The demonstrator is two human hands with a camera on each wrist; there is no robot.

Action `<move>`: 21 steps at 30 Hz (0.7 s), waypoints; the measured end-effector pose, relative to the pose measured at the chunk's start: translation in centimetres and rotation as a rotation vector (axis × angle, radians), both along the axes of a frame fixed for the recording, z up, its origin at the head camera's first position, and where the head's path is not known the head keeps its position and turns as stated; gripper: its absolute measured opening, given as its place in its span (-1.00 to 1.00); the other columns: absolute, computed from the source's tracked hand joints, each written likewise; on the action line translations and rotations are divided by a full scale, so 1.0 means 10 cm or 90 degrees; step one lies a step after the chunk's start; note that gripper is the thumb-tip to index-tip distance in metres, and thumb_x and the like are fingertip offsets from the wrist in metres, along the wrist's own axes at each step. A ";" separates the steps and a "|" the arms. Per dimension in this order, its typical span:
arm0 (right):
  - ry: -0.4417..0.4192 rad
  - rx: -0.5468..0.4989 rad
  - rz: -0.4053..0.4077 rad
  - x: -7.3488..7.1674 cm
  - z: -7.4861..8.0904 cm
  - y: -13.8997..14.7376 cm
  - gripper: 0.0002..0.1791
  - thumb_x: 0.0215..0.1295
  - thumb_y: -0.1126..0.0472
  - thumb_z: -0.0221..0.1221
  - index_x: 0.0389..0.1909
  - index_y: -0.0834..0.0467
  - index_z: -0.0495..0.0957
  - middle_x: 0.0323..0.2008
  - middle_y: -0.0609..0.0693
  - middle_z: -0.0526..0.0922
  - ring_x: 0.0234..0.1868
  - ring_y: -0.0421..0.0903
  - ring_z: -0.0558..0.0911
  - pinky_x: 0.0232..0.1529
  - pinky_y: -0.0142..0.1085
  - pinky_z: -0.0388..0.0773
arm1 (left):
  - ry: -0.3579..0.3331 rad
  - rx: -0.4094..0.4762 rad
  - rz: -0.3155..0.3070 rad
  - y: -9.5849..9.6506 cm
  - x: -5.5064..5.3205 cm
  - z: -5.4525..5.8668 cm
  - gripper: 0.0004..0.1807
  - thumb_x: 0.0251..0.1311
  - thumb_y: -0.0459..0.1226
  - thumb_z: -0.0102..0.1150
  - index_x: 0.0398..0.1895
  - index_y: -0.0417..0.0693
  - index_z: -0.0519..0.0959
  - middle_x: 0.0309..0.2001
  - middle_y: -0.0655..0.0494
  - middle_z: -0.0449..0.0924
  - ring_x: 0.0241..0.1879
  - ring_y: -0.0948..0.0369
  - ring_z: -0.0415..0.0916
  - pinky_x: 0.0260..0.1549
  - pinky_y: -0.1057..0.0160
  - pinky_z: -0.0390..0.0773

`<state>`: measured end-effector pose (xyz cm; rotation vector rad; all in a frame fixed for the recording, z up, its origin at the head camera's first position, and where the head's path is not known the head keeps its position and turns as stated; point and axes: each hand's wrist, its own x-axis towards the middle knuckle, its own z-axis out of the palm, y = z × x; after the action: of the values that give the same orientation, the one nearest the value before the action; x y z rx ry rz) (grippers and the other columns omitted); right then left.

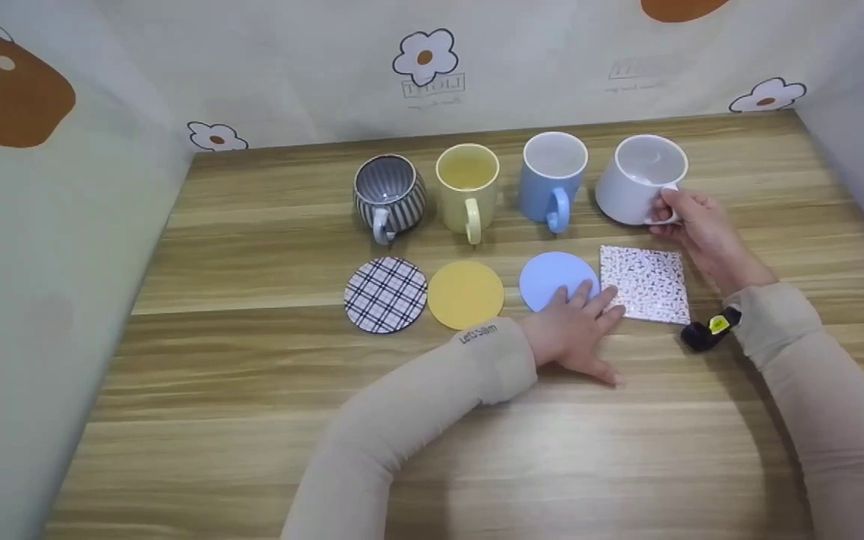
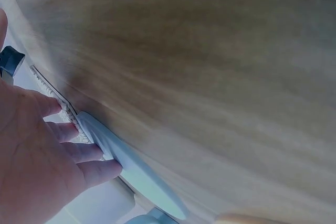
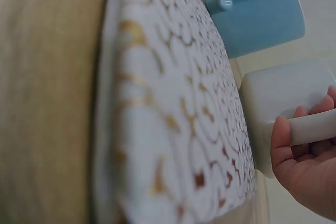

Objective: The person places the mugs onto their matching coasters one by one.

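Note:
My right hand grips the handle of the white mug, which stands at the right end of a row of mugs. In the right wrist view its fingers curl around that handle. Just in front of the mug lies a square patterned coaster. My left hand is spread out flat, its fingertips touching the round blue coaster and the near left edge of the square one. The left wrist view shows the blue coaster at a low angle beside the fingers.
Left of the white mug stand a blue mug, a yellow mug and a striped mug. A yellow coaster and a plaid coaster lie in front. A flower-printed cloth hangs behind the wooden table.

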<state>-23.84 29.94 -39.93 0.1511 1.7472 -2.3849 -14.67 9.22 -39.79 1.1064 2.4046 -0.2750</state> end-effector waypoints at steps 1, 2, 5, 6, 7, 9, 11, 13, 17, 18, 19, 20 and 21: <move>0.004 0.000 0.004 0.00 0.00 -0.01 -0.78 0.27 0.24 0.10 -0.54 0.24 0.55 -0.58 -0.03 0.56 -0.50 -0.18 0.54 -0.39 -0.39 0.55 | -0.003 0.001 0.002 -0.01 0.00 0.00 0.08 -0.04 0.48 -0.32 0.45 0.16 -0.31 0.46 0.14 -0.51 0.42 0.00 -0.46 0.34 -0.01 -0.19; 0.007 0.000 0.007 0.00 0.00 -0.01 -0.77 0.27 0.24 0.09 -0.54 0.24 0.54 -0.58 -0.03 0.56 -0.51 -0.18 0.54 -0.39 -0.39 0.55 | -0.005 0.001 0.004 -0.01 0.00 0.01 0.08 -0.04 0.48 -0.31 0.45 0.16 -0.31 0.46 0.14 -0.52 0.42 0.00 -0.46 0.34 -0.01 -0.19; 0.011 0.032 0.007 -0.01 0.00 -0.02 -0.74 0.30 0.21 0.07 -0.58 0.21 0.51 -0.60 -0.04 0.54 -0.52 -0.19 0.53 -0.39 -0.38 0.55 | -0.012 0.004 0.006 -0.02 0.00 0.01 0.09 -0.06 0.49 -0.31 0.45 0.16 -0.31 0.45 0.13 -0.52 0.42 0.00 -0.47 0.34 -0.01 -0.20; 0.009 0.032 0.009 -0.01 0.00 -0.02 -0.73 0.30 0.21 0.07 -0.59 0.21 0.49 -0.60 -0.04 0.53 -0.52 -0.18 0.52 -0.38 -0.38 0.55 | -0.014 0.004 0.007 -0.02 0.00 0.01 0.09 -0.06 0.49 -0.31 0.45 0.16 -0.31 0.45 0.13 -0.53 0.42 -0.01 -0.47 0.34 -0.02 -0.20; 0.008 0.038 0.010 -0.01 0.00 -0.02 -0.72 0.30 0.20 0.06 -0.60 0.20 0.48 -0.61 -0.04 0.52 -0.52 -0.18 0.52 -0.38 -0.37 0.56 | -0.015 0.003 0.007 -0.02 0.00 0.01 0.09 -0.06 0.49 -0.31 0.45 0.16 -0.32 0.45 0.13 -0.53 0.42 0.00 -0.47 0.34 -0.01 -0.21; 0.005 0.050 0.009 -0.01 0.00 -0.03 -0.70 0.31 0.20 0.05 -0.62 0.19 0.46 -0.63 -0.04 0.50 -0.52 -0.18 0.52 -0.38 -0.37 0.56 | -0.016 0.001 0.007 -0.02 0.01 0.01 0.09 -0.06 0.49 -0.32 0.45 0.17 -0.32 0.45 0.13 -0.54 0.42 0.00 -0.48 0.34 -0.01 -0.21; 0.007 0.044 0.010 0.00 0.00 -0.03 -0.68 0.32 0.20 0.03 -0.64 0.19 0.44 -0.65 -0.05 0.47 -0.52 -0.17 0.51 -0.38 -0.37 0.55 | -0.018 -0.001 0.010 -0.02 0.01 0.02 0.08 -0.05 0.49 -0.33 0.45 0.17 -0.32 0.45 0.14 -0.54 0.42 0.00 -0.48 0.34 -0.01 -0.22; 0.011 0.032 0.004 0.00 0.00 -0.04 -0.68 0.32 0.21 0.03 -0.65 0.19 0.42 -0.65 -0.05 0.44 -0.53 -0.16 0.50 -0.38 -0.37 0.54 | -0.023 -0.003 0.012 -0.02 0.01 0.03 0.07 -0.03 0.48 -0.33 0.45 0.17 -0.32 0.45 0.14 -0.54 0.42 0.00 -0.48 0.34 -0.01 -0.22; 0.028 0.008 -0.024 0.02 -0.04 -0.08 -0.67 0.34 0.21 0.00 -0.65 0.19 0.39 -0.66 -0.06 0.40 -0.55 -0.18 0.43 -0.45 -0.38 0.48 | -0.025 -0.007 0.014 0.00 0.01 0.05 0.05 -0.01 0.46 -0.31 0.45 0.17 -0.32 0.45 0.14 -0.53 0.42 0.01 -0.47 0.34 0.00 -0.20; 0.032 0.007 -0.035 0.02 -0.05 -0.09 -0.67 0.34 0.21 -0.01 -0.64 0.18 0.38 -0.66 -0.07 0.40 -0.55 -0.19 0.41 -0.47 -0.39 0.46 | -0.022 -0.008 0.012 0.00 0.01 0.05 0.05 -0.01 0.46 -0.30 0.45 0.17 -0.31 0.45 0.14 -0.53 0.42 0.01 -0.47 0.34 0.00 -0.19; 0.037 0.016 -0.046 0.02 -0.05 -0.11 -0.67 0.34 0.20 -0.02 -0.65 0.17 0.38 -0.67 -0.08 0.39 -0.56 -0.20 0.40 -0.49 -0.40 0.44 | -0.018 -0.011 0.011 0.01 0.01 0.05 0.06 -0.01 0.46 -0.30 0.45 0.17 -0.31 0.45 0.14 -0.53 0.42 0.01 -0.47 0.34 0.00 -0.19; 0.039 0.019 -0.055 0.02 -0.06 -0.12 -0.67 0.34 0.20 -0.02 -0.65 0.16 0.37 -0.67 -0.08 0.40 -0.56 -0.21 0.39 -0.51 -0.41 0.43 | -0.014 -0.013 0.010 0.01 0.01 0.04 0.06 -0.02 0.47 -0.30 0.45 0.18 -0.31 0.45 0.15 -0.53 0.42 0.02 -0.47 0.34 0.00 -0.19; 0.040 0.023 -0.065 0.02 -0.06 -0.13 -0.66 0.34 0.20 -0.03 -0.66 0.15 0.37 -0.68 -0.09 0.40 -0.57 -0.21 0.39 -0.52 -0.42 0.42 | -0.011 -0.016 0.010 0.01 0.02 0.04 0.06 -0.02 0.47 -0.30 0.45 0.19 -0.31 0.45 0.15 -0.53 0.42 0.02 -0.47 0.34 0.01 -0.19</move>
<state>-23.65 28.61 -40.56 0.1769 1.8542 -2.4543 -14.52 9.32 -39.37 1.0749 2.3865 -0.2878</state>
